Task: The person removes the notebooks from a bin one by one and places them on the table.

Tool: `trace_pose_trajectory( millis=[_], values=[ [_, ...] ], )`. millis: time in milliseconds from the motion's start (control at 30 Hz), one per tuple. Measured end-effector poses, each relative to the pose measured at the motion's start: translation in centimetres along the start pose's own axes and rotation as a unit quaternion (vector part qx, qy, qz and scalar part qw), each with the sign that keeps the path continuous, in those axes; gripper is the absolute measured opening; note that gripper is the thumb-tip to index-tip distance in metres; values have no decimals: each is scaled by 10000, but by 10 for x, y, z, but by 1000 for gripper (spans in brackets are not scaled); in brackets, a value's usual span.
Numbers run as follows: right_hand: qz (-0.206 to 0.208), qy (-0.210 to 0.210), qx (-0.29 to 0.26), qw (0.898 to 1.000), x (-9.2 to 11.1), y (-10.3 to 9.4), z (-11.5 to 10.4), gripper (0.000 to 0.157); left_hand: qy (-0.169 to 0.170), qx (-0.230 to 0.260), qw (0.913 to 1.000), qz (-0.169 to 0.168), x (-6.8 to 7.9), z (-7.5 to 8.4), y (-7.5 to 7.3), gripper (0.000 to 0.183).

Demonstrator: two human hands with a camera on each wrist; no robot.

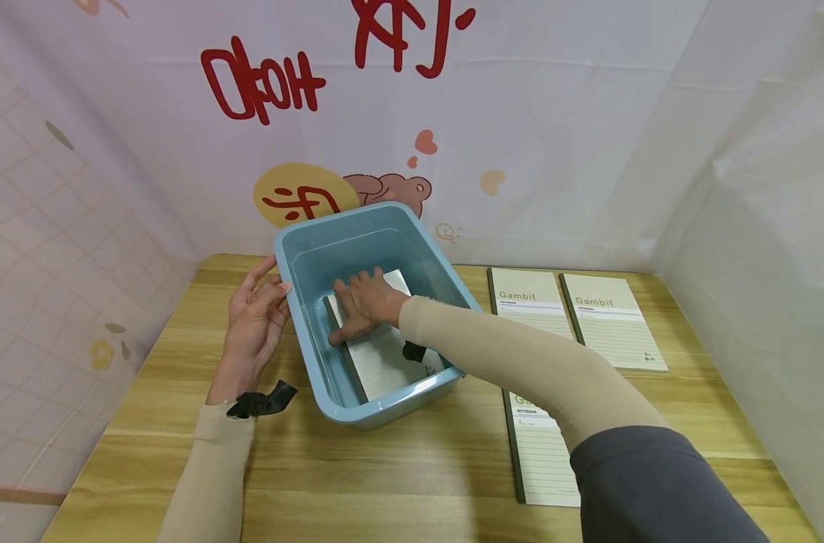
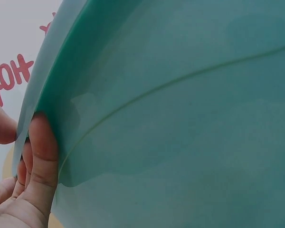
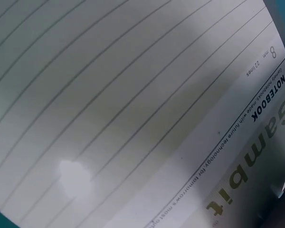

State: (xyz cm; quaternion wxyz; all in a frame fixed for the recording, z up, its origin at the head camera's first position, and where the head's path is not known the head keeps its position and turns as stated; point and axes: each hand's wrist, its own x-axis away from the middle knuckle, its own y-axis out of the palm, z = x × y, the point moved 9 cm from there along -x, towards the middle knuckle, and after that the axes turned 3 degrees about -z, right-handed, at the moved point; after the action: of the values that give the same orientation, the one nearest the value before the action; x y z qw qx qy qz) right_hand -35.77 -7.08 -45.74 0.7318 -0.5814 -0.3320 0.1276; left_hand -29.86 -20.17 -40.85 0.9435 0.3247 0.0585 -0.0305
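A light blue plastic bin (image 1: pixel 301 332) stands at the middle of the table, turned at a slant. At its left side my left hand (image 1: pixel 255 320) pinches the rim between thumb and fingers; the left wrist view has these fingers (image 2: pixel 43 142) up close at the bin's edge. My right hand (image 1: pixel 364 305) reaches down into the bin and rests with spread fingers on a white notebook (image 1: pixel 384 369) with a dark spine. This notebook lies inside the bin. Its lined cover, marked Gambit, fills the right wrist view.
On the right of the wooden table (image 1: pixel 357 490) lie three more notebooks: one at the back (image 1: pixel 530 294), another beside it (image 1: pixel 611 320), and one nearer the front (image 1: pixel 543 460), partly under my right arm. A printed white cloth (image 1: pixel 561 136) hangs behind the table.
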Motion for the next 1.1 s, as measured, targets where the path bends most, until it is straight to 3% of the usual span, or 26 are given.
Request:
trace_pose_trajectory(
  millis=[233, 433, 667, 1100],
  values=[
    [462, -173, -56, 9988, -3, -16, 2, 88, 10, 53, 10000, 12, 1, 0, 1, 61],
    [581, -225, -179, 9979, -1, -29, 2, 87, 17, -142, 9999, 97, 2, 1, 1, 56],
    [758, -265, -378, 9961, -1, -44, 4, 88, 9, 148, 9999, -66, 1, 1, 1, 58],
    [1414, -277, -551, 9880, 10, -83, 12, 85, 23, 116, 9998, -142, 1, 1, 0, 59]
  ],
)
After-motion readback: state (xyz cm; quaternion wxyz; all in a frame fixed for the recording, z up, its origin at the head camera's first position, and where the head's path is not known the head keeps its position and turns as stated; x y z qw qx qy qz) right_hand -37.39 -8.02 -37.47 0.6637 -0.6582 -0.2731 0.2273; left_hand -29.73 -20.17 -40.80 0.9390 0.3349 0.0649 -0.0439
